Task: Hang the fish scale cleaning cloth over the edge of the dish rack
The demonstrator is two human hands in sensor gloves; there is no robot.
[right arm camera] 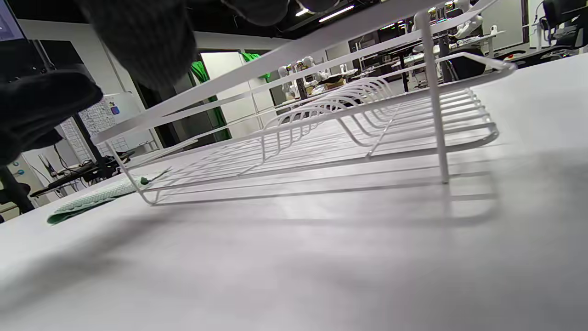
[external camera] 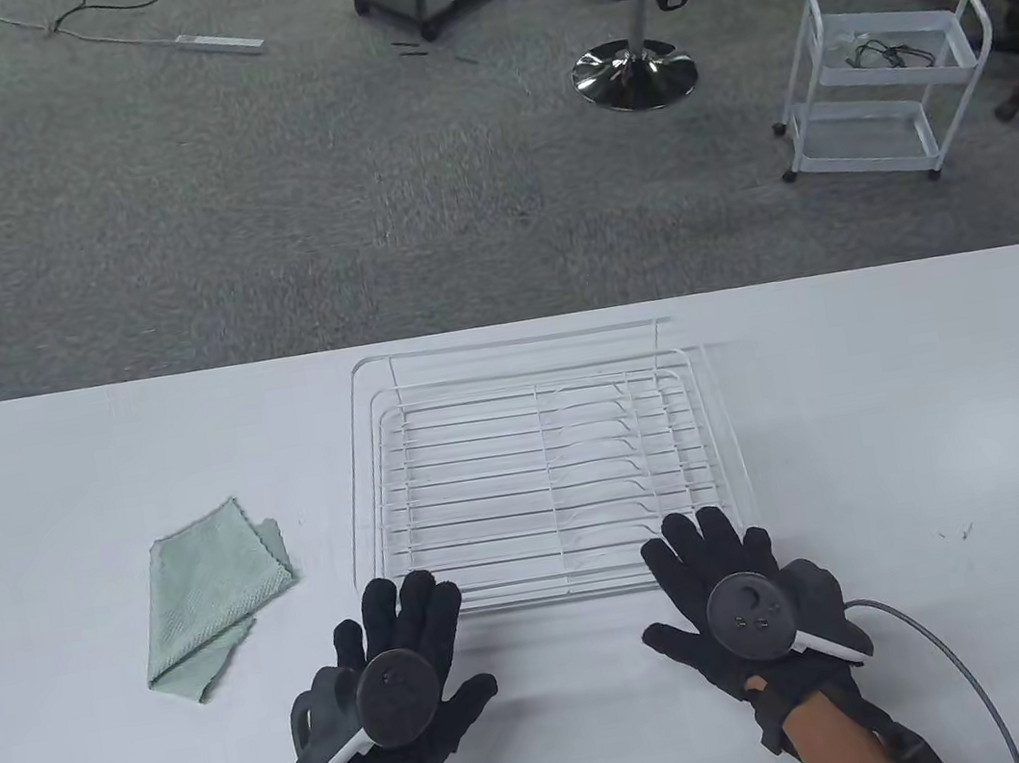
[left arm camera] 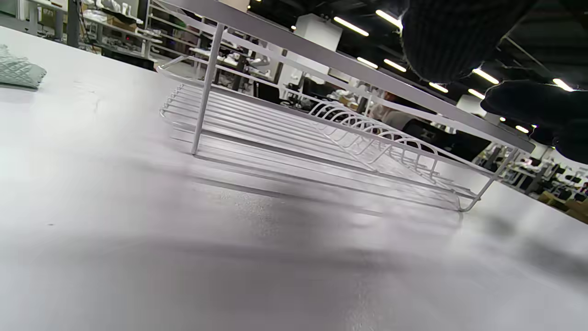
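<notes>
Left of the dish rack [external camera: 544,468], the cloth [external camera: 211,597] lies folded, likely light and limp; a corner is best pinched. Left hand [external camera: 393,689] and right hand [external camera: 748,610] are spread flat, nothing held.

Seen from above, we found a white wire dish rack [external camera: 544,468] standing at the middle of the white table [external camera: 918,430]. A pale green fish scale cleaning cloth [external camera: 208,588] lay folded flat on the table, well apart from the rack on its left. We observed the left hand [external camera: 394,684] and the right hand [external camera: 748,610], both black-gloved with fingers spread, palms down, at the rack's near edge, their fingertips overlapping its near rail. A grey cable [external camera: 945,650] trailed from the right wrist.
</notes>
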